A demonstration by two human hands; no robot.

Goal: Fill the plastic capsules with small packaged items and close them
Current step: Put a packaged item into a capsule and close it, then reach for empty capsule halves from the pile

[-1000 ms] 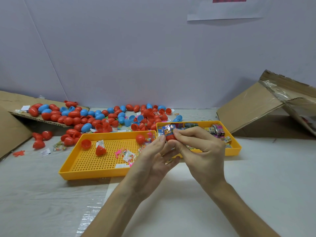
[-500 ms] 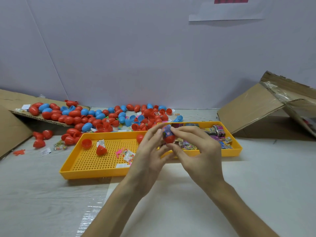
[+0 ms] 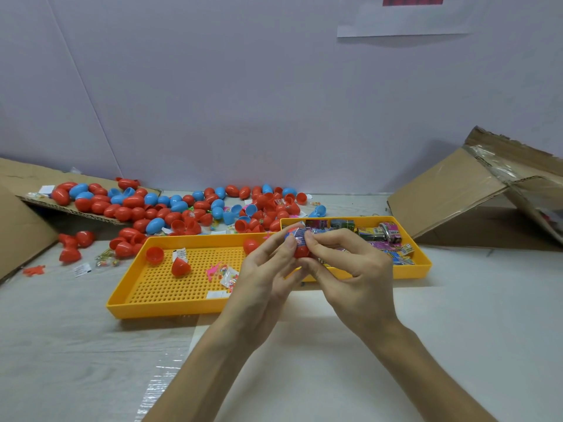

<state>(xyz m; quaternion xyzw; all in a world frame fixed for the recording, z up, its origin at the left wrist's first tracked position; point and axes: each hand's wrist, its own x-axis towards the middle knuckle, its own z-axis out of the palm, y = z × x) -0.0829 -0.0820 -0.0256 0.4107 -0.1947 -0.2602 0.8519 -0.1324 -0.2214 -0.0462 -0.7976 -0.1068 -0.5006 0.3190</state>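
A pale table (image 3: 457, 345) against a plain wall carries a torn cardboard box (image 3: 451, 193) at the right, a heap of red and blue capsules (image 3: 170, 208) along the back, and two yellow trays (image 3: 170, 306) side by side. Above where the trays meet, the left hand (image 3: 262, 287) and right hand (image 3: 353, 281) both pinch a red capsule half (image 3: 301, 251), fingers curled round it. A shiny blue packet (image 3: 297, 236) sticks out of its top.

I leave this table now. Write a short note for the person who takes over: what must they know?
Hands: left hand and right hand both pinch one red capsule half; a blue packet sticks out of it.
Trays: spare halves lie in the left tray, packets in the right tray.
Done: closed capsules piled behind.
Left: push packet in, cap it, repeat.
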